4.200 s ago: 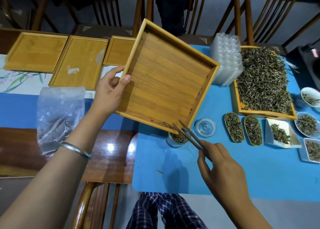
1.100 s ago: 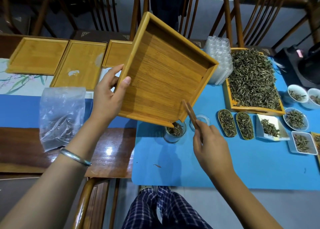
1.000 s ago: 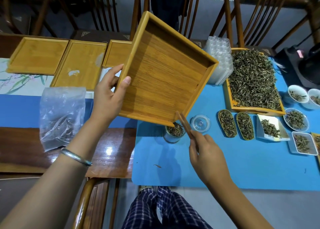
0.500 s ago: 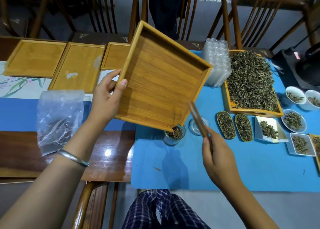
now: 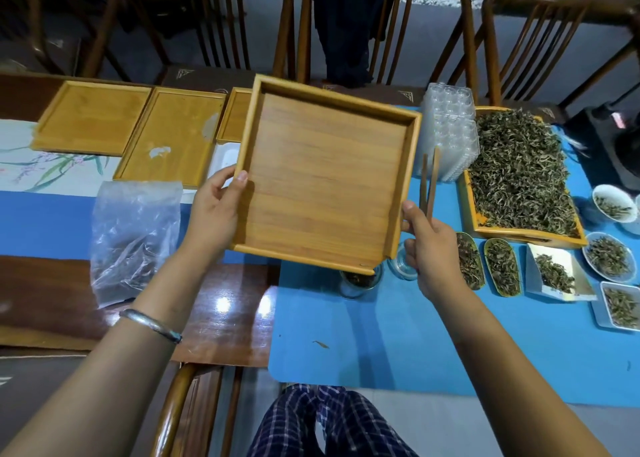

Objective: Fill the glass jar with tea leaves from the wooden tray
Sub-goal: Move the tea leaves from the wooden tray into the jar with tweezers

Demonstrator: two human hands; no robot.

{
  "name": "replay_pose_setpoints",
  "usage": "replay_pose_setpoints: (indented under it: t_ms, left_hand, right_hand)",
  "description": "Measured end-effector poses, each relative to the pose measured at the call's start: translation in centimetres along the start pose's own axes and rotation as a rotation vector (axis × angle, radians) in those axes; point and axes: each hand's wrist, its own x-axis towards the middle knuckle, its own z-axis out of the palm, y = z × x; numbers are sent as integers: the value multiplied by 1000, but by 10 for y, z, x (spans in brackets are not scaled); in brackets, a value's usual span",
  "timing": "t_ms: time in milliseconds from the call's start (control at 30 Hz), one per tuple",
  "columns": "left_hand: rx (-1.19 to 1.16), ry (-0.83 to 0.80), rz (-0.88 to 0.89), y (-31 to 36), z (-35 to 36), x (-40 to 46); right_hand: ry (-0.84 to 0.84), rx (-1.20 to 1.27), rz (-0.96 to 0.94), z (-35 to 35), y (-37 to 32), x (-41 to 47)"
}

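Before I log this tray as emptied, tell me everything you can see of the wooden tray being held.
The wooden tray is square, light bamboo-like wood with a raised rim and visible grain. Its floor looks bare of leaves. It is held above the table, its near corner over the glass jar. The left hand grips its left edge, thumb on the rim; the right hand, also holding wooden tongs, touches its right edge.

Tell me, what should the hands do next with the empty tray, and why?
Probably set the wooden tray down beside the other trays: it looks bare, and the glass jar under its corner already holds leaves.
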Motion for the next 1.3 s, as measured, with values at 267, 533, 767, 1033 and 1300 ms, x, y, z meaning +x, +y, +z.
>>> replay_pose_setpoints:
  t_ms: [267, 533, 767, 1033, 1300]
  left_hand:
    - [35, 69, -109, -20, -34, -10]
    - [6, 163, -247, -45, -113, -43]
    - [100, 141, -247, -65, -162, -53]
    - [156, -6, -266, -115, -172, -74]
    - [279, -56, -234, -151, -160, -75]
  right_hand:
    - [-143, -96, -14, 21, 13, -3]
    - [-229, -172, -66, 92, 47, -32]
    - [-250, -259, -68, 130, 81, -64]
    - [-167, -581, -61, 116, 147, -93]
    - [-93, -786, -118, 107, 171, -89]
